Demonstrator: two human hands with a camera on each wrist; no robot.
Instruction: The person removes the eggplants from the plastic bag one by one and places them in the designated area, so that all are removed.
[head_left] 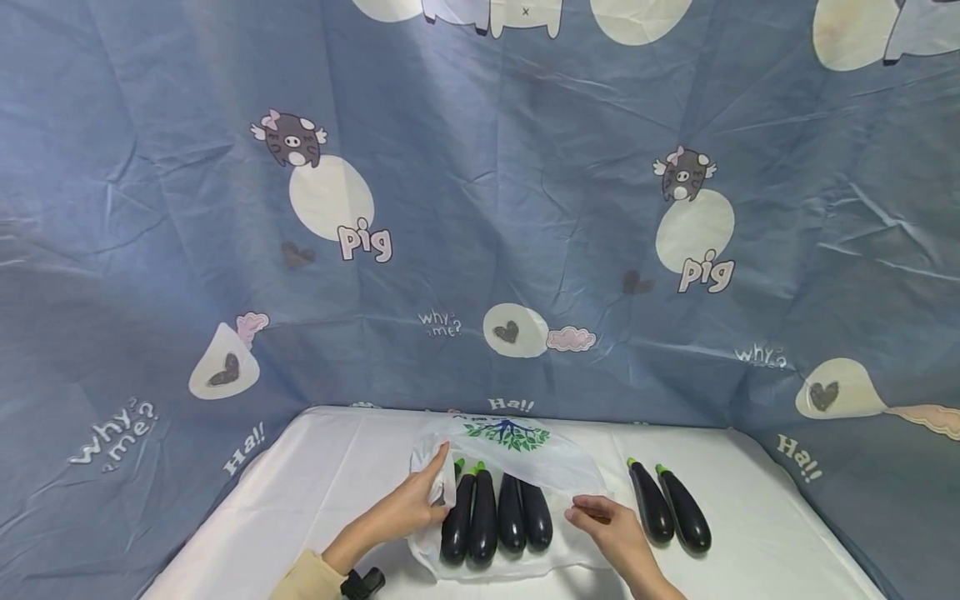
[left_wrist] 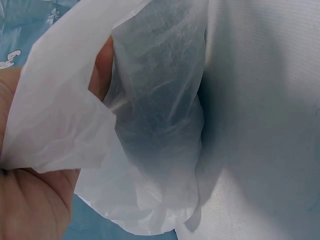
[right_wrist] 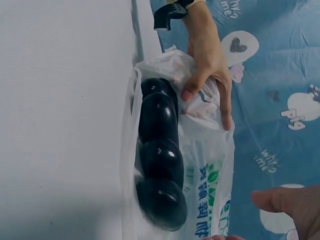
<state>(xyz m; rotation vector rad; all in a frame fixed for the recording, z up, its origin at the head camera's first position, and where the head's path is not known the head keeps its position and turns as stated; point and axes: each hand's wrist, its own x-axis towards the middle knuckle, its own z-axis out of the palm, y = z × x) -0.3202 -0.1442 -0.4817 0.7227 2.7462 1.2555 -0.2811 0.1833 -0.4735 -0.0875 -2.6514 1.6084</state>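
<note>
A white plastic bag (head_left: 573, 467) with a green and blue tree print lies on the table with its mouth toward me. Side by side inside it are several dark eggplants (head_left: 482, 517), also showing in the right wrist view as a row of rounded ends (right_wrist: 162, 200). My left hand (head_left: 408, 504) grips the bag's left edge, with a fold of film between thumb and fingers; in the left wrist view that film covers much of the hand. At the bag's right edge is my right hand (head_left: 618, 537), thumb apart from its fingers, the fingertips by the film.
Two more eggplants (head_left: 681, 510) lie on the white tabletop (head_left: 757, 517), right of my right hand. A blue printed cloth (head_left: 480, 275) hangs behind the table and along both sides.
</note>
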